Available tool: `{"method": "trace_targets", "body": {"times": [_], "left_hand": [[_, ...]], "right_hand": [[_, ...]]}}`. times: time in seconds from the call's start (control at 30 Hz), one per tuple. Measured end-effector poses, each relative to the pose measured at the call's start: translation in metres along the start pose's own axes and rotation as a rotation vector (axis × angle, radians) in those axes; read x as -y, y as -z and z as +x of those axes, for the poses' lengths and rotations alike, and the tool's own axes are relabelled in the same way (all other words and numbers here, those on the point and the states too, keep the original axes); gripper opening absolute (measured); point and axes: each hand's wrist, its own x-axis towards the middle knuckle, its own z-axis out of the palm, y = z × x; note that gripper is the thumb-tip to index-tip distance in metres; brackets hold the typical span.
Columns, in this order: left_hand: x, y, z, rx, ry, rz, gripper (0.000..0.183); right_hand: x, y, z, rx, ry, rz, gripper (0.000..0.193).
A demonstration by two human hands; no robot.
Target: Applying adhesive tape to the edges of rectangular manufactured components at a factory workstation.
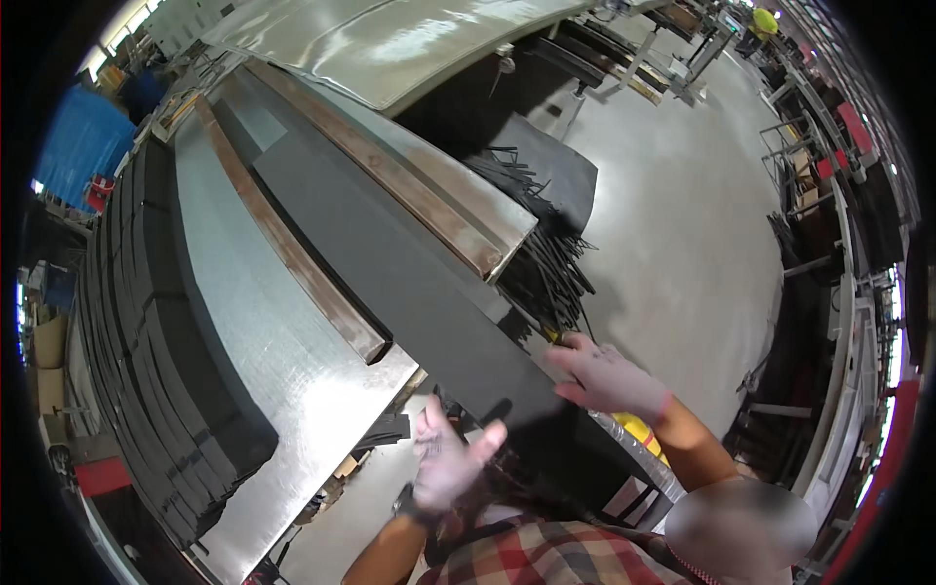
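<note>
A long dark grey foam-like sheet (390, 263) lies lengthwise between two brown-edged metal bars on the table, its near end reaching out toward me. My left hand (448, 463), in a pale glove, is at the left edge of that near end, its thumb and fingers apart and nothing seen in them. At the sheet's right edge, my right hand (612, 378), also gloved, has its fingers closed round a small tool with a yellow part (554, 336). Most of that tool is hidden by the fingers, so its exact kind cannot be made out.
Stacked dark strips (161, 341) line the left side of the metal tabletop (258, 302). The left bar (292, 244) and right bar (390, 180) flank the sheet. Thin black offcuts (551, 268) hang in a bundle beyond the right bar. Shelving runs along the far right.
</note>
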Motion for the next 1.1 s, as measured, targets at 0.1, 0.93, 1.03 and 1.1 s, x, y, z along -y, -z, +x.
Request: {"method": "trace_targets", "body": {"times": [0.1,0.93,1.03,1.1], "left_hand": [[-0.025,0.004,-0.037,0.26,-0.1,-0.336,0.051],[0.058,-0.058,-0.008,-0.273,-0.553,-0.637,0.017],[0.014,-0.055,-0.003,-0.283,-0.45,-0.151,0.025],[0.021,-0.064,-0.002,-0.467,-0.538,-0.037,0.028]], "right_hand": [[0.044,-0.001,-0.026,0.382,0.426,0.121,0.043],[0.044,-0.11,-0.007,-0.544,0.177,-0.229,0.052],[0.032,-0.093,-0.019,-0.781,0.191,0.301,0.066],[0.052,-0.041,-0.013,-0.271,0.396,0.22,0.051]]}}
